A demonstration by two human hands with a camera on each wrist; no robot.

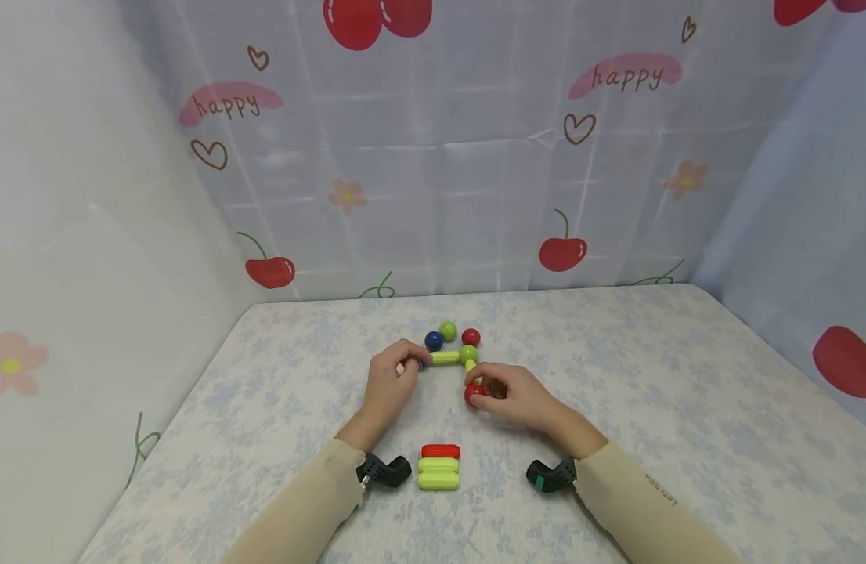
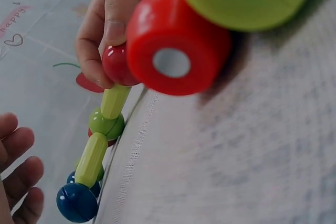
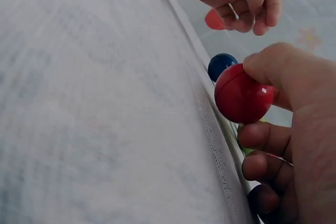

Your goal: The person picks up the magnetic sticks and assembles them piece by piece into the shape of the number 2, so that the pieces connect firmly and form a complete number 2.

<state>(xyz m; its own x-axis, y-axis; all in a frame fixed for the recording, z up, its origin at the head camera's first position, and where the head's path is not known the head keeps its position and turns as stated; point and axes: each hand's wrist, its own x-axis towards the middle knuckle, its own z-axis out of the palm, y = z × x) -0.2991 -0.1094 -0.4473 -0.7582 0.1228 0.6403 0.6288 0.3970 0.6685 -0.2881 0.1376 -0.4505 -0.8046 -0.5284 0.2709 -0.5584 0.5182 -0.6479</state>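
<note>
Currently, left hand [image 1: 393,377], centre of frame: fingers loosely bent, holding nothing. Unattached: three rods [image 1: 438,465], lower centre; three balls [image 1: 448,330], above centre. Joined, at centre: two-rod, three-ball assembly [image 1: 468,355]; right hand [image 1: 515,398] pinches its red end ball [image 1: 473,394].

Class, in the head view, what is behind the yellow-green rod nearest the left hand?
Behind the rod sit a blue ball and, farther back, a green ball. Anything directly under the rod is covered and cannot be seen.
</note>
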